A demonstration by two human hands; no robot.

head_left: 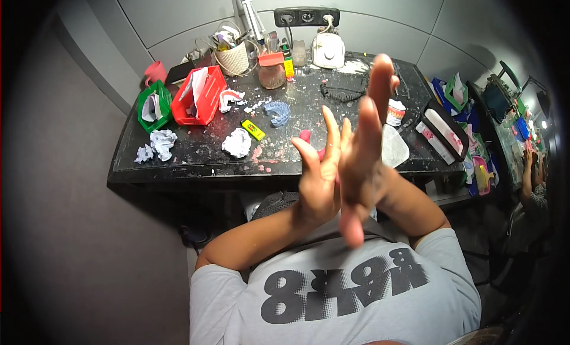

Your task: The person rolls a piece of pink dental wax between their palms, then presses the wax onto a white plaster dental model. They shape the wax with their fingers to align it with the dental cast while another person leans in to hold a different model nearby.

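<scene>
My left hand [317,179] is open and raised, fingers apart, with nothing visible in it. My right hand [367,161] is beside it, blurred, fingers stretched upward and thumb down; I cannot tell whether the two touch. Behind them on the black desk [196,155] is a pink object [306,136], partly hidden. Near it are a blue dental mould [276,112], a yellow-green small packet [253,129] and crumpled paper [236,142]. A red-and-white teeth model [395,113] and a pale flat plate [393,149] sit beyond my right hand.
Red [211,81] and green [163,107] bins hold paper. At the back are a basket of tools [233,61], a jar [272,76] and a white device [328,53]. A black case [442,128] lies right. Another person's hand [528,158] shows at a neighbouring bench.
</scene>
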